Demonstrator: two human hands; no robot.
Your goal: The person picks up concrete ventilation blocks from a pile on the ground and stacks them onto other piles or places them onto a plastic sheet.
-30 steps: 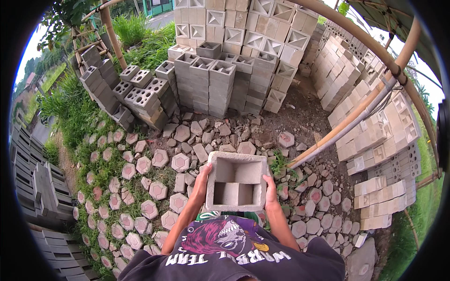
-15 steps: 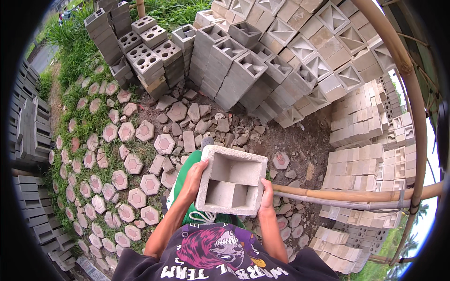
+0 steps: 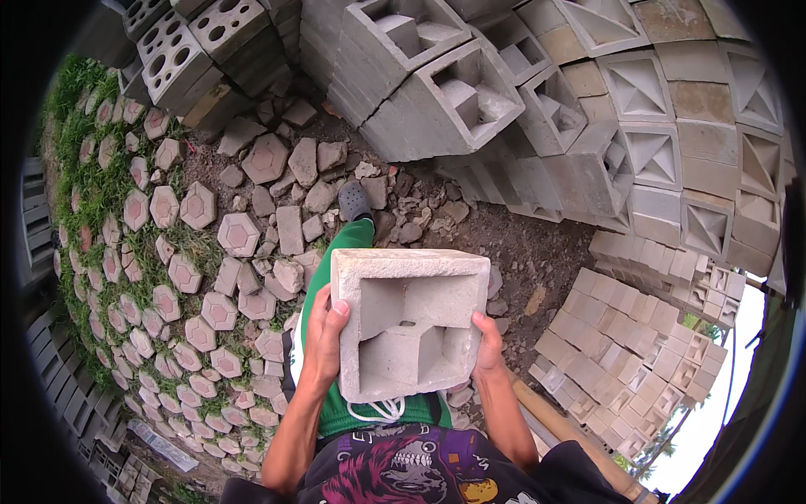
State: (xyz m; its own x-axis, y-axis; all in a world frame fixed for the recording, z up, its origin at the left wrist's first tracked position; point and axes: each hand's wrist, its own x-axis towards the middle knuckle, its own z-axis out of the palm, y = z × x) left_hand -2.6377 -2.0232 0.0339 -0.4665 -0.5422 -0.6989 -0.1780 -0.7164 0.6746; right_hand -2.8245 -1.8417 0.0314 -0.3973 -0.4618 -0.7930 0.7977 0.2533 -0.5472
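A square, pale grey concrete ventilation block (image 3: 418, 265) is held up in front of my waist, its hollow face turned toward me. Inside its thick rim are a deep recess and stepped inner walls. My left hand (image 3: 322, 338) grips the left side, thumb lying on the front rim. On the opposite side my right hand (image 3: 487, 346) clasps the edge, thumb at the front. Fingers behind the block are mostly hidden. Beyond it, my foot in a grey clog (image 3: 355, 202) steps on rubble.
Ahead stands a tall stack of similar grey vent blocks (image 3: 437, 92), with a wall of triangular-patterned blocks (image 3: 651, 155) to the right. Blocks with round holes (image 3: 172, 63) are piled far left. Hexagonal pavers (image 3: 197, 206) and broken stones cover uneven ground. A bamboo pole (image 3: 571, 428) lies low right.
I have stepped forward, and the grey block stacks are nearer. The block stays in both hands, slightly turned to level. My clogged foot now shows out ahead.
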